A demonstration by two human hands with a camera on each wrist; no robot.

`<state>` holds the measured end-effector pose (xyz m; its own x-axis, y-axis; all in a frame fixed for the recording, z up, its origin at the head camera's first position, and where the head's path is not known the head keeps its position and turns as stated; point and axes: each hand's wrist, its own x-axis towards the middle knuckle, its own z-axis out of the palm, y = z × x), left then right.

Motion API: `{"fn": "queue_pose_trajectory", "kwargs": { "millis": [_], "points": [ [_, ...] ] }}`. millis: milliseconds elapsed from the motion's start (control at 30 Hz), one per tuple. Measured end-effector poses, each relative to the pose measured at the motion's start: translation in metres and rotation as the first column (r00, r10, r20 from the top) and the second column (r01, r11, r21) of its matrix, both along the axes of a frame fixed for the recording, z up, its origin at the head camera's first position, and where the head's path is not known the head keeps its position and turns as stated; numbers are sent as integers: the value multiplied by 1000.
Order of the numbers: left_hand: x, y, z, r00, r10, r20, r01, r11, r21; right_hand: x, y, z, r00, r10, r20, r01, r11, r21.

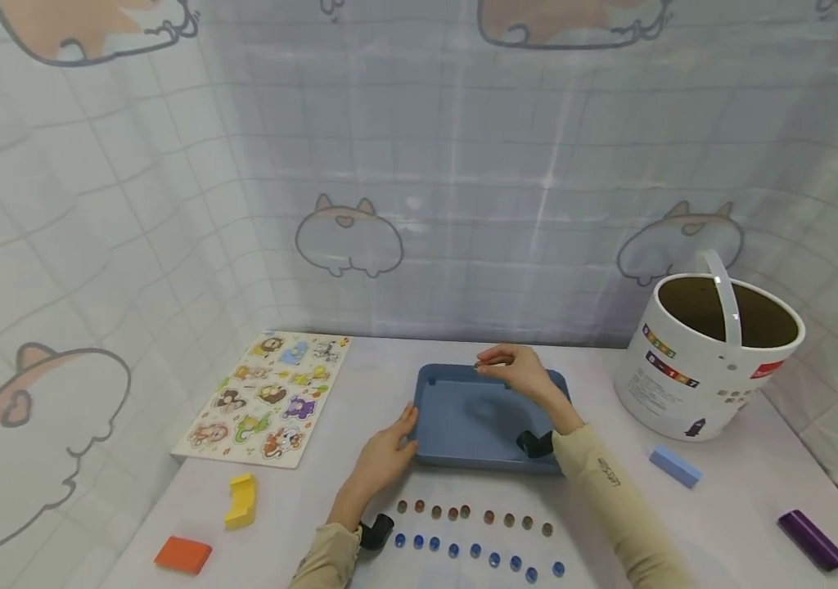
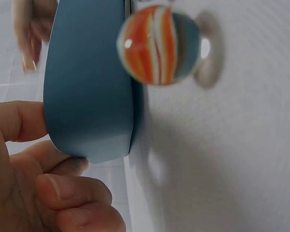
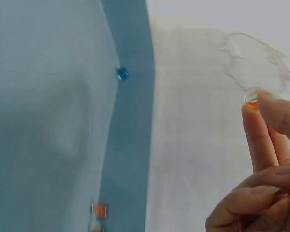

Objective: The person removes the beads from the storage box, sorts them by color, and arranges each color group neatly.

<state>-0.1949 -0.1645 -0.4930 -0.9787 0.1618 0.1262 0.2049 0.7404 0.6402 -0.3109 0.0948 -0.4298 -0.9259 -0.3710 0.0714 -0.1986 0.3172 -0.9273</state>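
Observation:
A blue-grey tray (image 1: 463, 417) lies on the white table. At its front left corner, the thumb and fingers of my left hand (image 1: 382, 454) grip the wall from outside. Above the tray's back edge, my right hand (image 1: 518, 372) pinches a clear glass marble (image 3: 251, 99) with an orange streak between thumb and fingertips. Inside the tray, a blue marble (image 3: 123, 73) and blurred orange marbles (image 3: 99, 210) sit along one wall. In front of the tray run two rows of marbles, orange-brown ones (image 1: 452, 514) and blue ones (image 1: 453, 550). One orange-and-white marble (image 2: 150, 46) looms close in the left wrist view.
At the left are an animal puzzle board (image 1: 264, 401), a yellow block (image 1: 241, 501) and an orange block (image 1: 183, 555). To the right stand a white bucket (image 1: 677, 380) with a handle, a light blue block (image 1: 675, 467) and a purple block (image 1: 813, 540). Patterned curtains hang behind.

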Motion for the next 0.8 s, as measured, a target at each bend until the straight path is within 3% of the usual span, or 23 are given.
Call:
{"fn": "queue_pose_trajectory", "kwargs": {
  "millis": [133, 300, 533, 700, 800],
  "points": [
    [-1, -2, 1, 1000, 6, 3, -6, 1000, 12, 21, 44, 1, 999, -37, 20, 37, 999, -8],
    [-3, -2, -1, 1000, -4, -3, 4, 1000, 6, 50, 95, -9, 994, -93, 55, 96, 994, -45],
    [-2, -1, -3, 1000, -3, -4, 2, 1000, -11, 86, 135, -30, 977, -111, 181, 124, 991, -58],
    [-2, -2, -3, 1000, -6, -9, 6, 1000, -18, 108, 146, -43, 980, 36, 197, -21, 997, -76],
    [-3, -1, -2, 1000, -8, -18, 8, 1000, -12, 117, 149, -51, 965, 166, 204, -148, 984, -100]
  ]
}}
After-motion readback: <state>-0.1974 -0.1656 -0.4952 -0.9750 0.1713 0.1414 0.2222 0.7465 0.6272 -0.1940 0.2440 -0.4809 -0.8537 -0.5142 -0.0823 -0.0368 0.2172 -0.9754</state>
